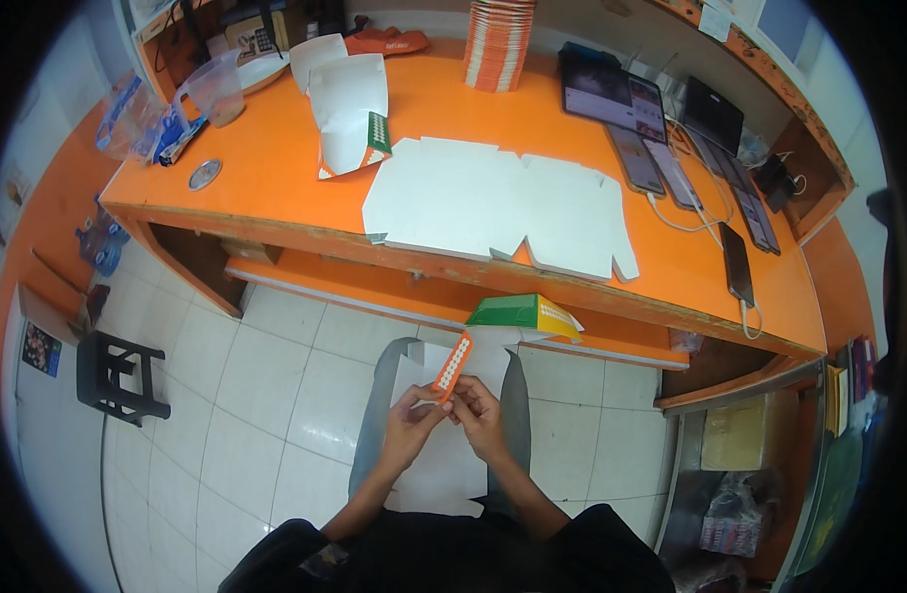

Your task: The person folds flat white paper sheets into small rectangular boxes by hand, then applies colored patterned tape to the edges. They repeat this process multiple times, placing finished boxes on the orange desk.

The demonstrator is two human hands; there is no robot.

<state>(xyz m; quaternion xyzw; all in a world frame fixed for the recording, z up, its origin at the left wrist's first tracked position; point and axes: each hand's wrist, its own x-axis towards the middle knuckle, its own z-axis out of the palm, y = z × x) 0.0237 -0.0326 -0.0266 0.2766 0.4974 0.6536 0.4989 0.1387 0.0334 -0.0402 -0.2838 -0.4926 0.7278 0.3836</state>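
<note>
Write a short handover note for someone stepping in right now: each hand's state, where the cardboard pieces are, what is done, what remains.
Left hand and right hand together pinch the lower end of a narrow orange strip over the lap.
A white flat sheet lies on the lap.
One folded green and yellow box sits at the desk's lower shelf edge.
White flat blanks lie on the orange desk, unfolded; a stack of orange pieces stands at the back.

An orange desk [276, 173] carries flat white cardboard sheets [493, 203], phones [671, 168] and a plastic jug [216, 89].
</note>
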